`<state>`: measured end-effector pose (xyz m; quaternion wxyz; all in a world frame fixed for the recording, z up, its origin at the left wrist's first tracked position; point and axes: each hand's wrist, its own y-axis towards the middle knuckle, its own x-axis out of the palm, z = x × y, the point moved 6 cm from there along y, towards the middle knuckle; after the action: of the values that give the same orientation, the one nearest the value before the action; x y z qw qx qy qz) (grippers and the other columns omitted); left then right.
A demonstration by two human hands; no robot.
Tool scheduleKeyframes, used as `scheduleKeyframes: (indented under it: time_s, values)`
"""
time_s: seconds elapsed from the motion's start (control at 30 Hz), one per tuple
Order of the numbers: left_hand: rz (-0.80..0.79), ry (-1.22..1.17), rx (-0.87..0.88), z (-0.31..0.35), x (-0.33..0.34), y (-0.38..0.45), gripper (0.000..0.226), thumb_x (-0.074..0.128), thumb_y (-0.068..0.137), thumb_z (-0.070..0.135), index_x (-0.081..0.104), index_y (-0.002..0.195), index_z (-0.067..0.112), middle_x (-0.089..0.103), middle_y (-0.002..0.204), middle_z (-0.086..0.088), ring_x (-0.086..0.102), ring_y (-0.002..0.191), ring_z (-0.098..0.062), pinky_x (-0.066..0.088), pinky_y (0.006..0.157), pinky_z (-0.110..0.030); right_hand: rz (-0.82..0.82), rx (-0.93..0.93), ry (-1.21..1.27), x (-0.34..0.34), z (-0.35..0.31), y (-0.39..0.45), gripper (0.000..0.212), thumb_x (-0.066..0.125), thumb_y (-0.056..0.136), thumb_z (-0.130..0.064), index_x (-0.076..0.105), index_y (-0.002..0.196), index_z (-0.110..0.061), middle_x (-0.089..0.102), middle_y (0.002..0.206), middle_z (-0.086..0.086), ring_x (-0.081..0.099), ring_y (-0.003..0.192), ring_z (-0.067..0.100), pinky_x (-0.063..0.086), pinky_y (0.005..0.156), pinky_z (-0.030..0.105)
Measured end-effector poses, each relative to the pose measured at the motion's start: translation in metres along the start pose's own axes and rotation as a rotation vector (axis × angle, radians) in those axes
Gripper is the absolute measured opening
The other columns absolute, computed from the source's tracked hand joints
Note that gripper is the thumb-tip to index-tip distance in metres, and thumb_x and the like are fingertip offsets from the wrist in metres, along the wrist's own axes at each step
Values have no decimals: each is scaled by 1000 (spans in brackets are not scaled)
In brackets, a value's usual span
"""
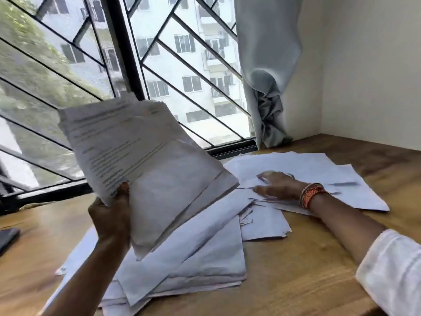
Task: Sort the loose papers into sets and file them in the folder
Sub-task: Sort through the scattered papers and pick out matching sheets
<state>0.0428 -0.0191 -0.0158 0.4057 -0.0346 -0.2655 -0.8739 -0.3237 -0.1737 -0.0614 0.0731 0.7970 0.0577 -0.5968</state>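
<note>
My left hand (111, 215) grips a thick stack of printed papers (145, 160) by its lower left edge and holds it up above the desk, tilted toward me. Loose white papers (205, 254) lie scattered in overlapping heaps across the wooden desk (307, 270). My right hand (278, 185), with an orange thread band at the wrist, lies flat with straight fingers on the far sheets (319, 169). No folder is in view.
A barred window (159, 76) runs along the desk's far edge, with a pale curtain (266, 87) bunched at its right end. A cream wall closes off the right corner. A dark flat object (6, 238) sits at the desk's left edge.
</note>
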Motion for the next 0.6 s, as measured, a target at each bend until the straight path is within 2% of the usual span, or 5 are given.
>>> scheduleKeyframes:
  time_s: [0.1,0.23,0.47,0.53,0.6]
  values:
    - [-101,115,-53,-16,10,-14,21,66,88,16,56,71,10,56,73,-5,48,71,-15,41,60,-21,49,-21,-45,0,-4,-2,69,44,90,-63,40,143,-19,40,150,2,39,135,23,31,109,39]
    - [-169,216,-78,-28,9,-12,23,66,88,14,57,67,12,53,64,2,46,71,-17,38,69,-30,183,-61,-305,-4,-23,-6,57,27,97,-58,58,119,-15,61,125,8,55,115,26,32,98,40]
    - [-146,264,-80,-32,3,-9,11,67,87,14,62,82,6,62,83,-11,53,79,-20,43,75,-35,339,4,-339,-8,-40,-22,24,46,91,-14,61,110,-13,62,114,12,59,106,32,46,83,34]
    - [-144,273,-83,-32,2,-10,11,67,87,14,62,82,7,62,83,-11,54,79,-21,45,77,-37,382,43,-224,-24,-47,-28,21,46,91,-13,62,106,-13,63,112,13,59,105,35,47,82,36]
    - [-144,290,-89,-34,1,-10,12,67,87,15,62,80,6,63,82,-12,54,79,-22,46,76,-37,456,-7,222,-57,-56,-38,18,46,91,-9,63,93,-15,64,101,15,61,100,38,50,79,39]
